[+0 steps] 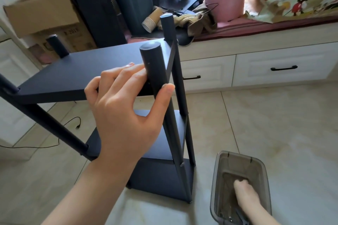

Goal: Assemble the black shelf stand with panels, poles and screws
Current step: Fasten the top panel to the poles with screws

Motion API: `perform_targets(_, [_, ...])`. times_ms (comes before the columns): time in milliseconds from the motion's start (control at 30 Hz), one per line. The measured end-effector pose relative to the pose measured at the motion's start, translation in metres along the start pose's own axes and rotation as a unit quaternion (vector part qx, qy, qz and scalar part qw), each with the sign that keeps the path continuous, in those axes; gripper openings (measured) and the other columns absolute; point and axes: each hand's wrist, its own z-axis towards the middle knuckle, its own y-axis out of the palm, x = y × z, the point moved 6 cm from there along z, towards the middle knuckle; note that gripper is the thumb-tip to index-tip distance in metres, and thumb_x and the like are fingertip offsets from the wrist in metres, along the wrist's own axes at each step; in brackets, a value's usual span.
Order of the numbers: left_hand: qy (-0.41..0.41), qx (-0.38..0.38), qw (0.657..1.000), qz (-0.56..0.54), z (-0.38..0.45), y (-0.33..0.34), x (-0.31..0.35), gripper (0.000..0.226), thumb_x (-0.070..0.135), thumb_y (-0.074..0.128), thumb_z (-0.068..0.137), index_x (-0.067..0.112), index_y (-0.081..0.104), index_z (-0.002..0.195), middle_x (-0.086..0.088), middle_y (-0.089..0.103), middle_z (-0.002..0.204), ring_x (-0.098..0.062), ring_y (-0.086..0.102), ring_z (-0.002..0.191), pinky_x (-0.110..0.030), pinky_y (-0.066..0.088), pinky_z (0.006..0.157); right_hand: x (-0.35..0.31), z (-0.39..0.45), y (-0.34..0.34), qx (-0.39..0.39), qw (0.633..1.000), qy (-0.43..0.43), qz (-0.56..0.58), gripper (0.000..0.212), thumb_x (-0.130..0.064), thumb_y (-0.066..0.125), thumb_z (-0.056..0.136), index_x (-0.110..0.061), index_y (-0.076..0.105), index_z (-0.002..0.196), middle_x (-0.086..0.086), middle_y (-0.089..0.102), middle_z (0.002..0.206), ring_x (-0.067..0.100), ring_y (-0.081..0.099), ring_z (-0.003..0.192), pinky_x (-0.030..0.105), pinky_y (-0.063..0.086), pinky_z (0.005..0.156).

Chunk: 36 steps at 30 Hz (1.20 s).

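Shelf stand [102, 78] sits upright on the floor, left of a clear bin [219, 179]. Left hand [124, 107] grips the near-right pole [153, 67] above the top panel. Right hand [245, 193] reaches into the bin, its fingers hidden, so grip unclear. Best to brace the pole steady while picking out one screw.
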Motion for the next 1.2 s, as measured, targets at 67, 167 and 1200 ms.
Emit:
perform_targets(67, [-0.008,-0.006,1.0,-0.005,0.001,0.0,0.0,0.035,0.046,0.058,0.095,0.016,0.074,0.104,0.017,0.062,0.108,-0.02,0.061,0.11,-0.033,0.028,0.1,-0.008,-0.004,-0.005,-0.015,0.998,-0.016,-0.06,0.032,0.0,0.034,0.098,-0.002,0.053,0.124,0.018,0.052,0.125,0.035,0.055,0.118,0.04,0.046,0.094])
perform_targets(167, [-0.026,-0.019,0.999,-0.007,0.002,0.0,0.0,0.036,0.049,0.058,0.094,0.019,0.074,0.106,0.017,0.063,0.109,-0.017,0.06,0.112,-0.031,0.026,0.099,-0.026,-0.015,-0.019,-0.038,0.99,-0.052,-0.125,0.026,0.006,0.039,0.093,-0.011,0.052,0.108,0.013,0.049,0.119,0.031,0.057,0.114,0.038,0.049,0.092])
perform_targets(1200, [-0.201,-0.308,0.929,0.026,0.05,-0.005,0.001,0.039,0.043,0.066,0.092,0.023,0.046,0.12,0.0,0.066,0.116,-0.028,0.057,0.116,-0.041,0.038,0.102,-0.297,-0.207,-0.203,-0.101,0.836,-0.199,0.501,0.051,-0.032,0.033,0.107,-0.009,0.058,0.069,0.0,0.058,0.054,0.016,0.051,0.053,0.031,0.04,0.061])
